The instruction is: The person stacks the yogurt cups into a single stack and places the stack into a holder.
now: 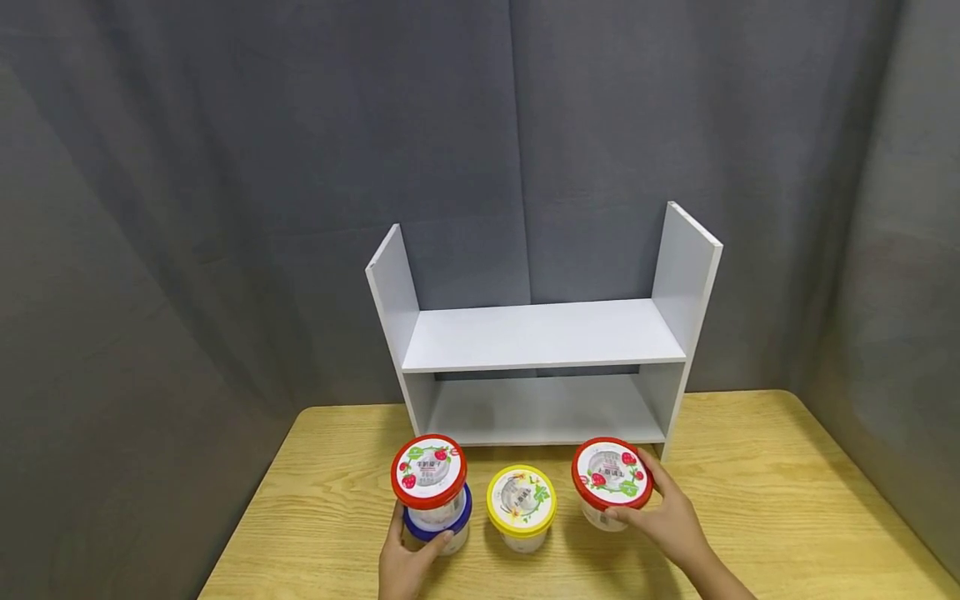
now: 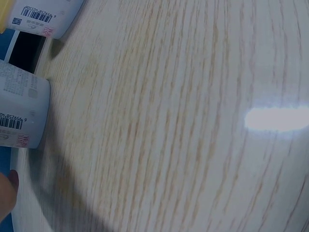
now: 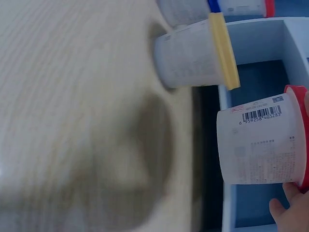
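While the right hand (image 1: 670,517) is gripping the right red-lidded tub (image 1: 609,482), the left hand (image 1: 408,562) is curling round the blue-lidded tub (image 1: 461,536) at the other end of the row. The right red-lidded tub is hanging above the table (image 1: 330,500), its base clear of the wood, in front of the right part of the white shelf (image 1: 540,333). Its long axis, running from lid to base, is standing close to vertical: the wide, strawberry-printed lid is facing upward and the narrower base is pointing down. In the right wrist view, a barcode (image 3: 261,114) on its side wall is facing the camera. The right thumb is pressing the near side of the lid and the fingers are reaching round its right side, clamping the tub between them.

At the left, the thumb is lying along the near side of the blue-lidded tub and the fingers are holding its left side; the left wrist view is showing only a bit of that hand. The left red-lidded tub (image 1: 429,479) is resting on top of the blue-lidded tub, both sitting lid up with their axes roughly upright. Between the two hands, the yellow-lidded tub (image 1: 522,504) is standing upright on the table, just apart from its neighbours. Behind the shelf, a grey curtain (image 1: 300,167) is hanging.
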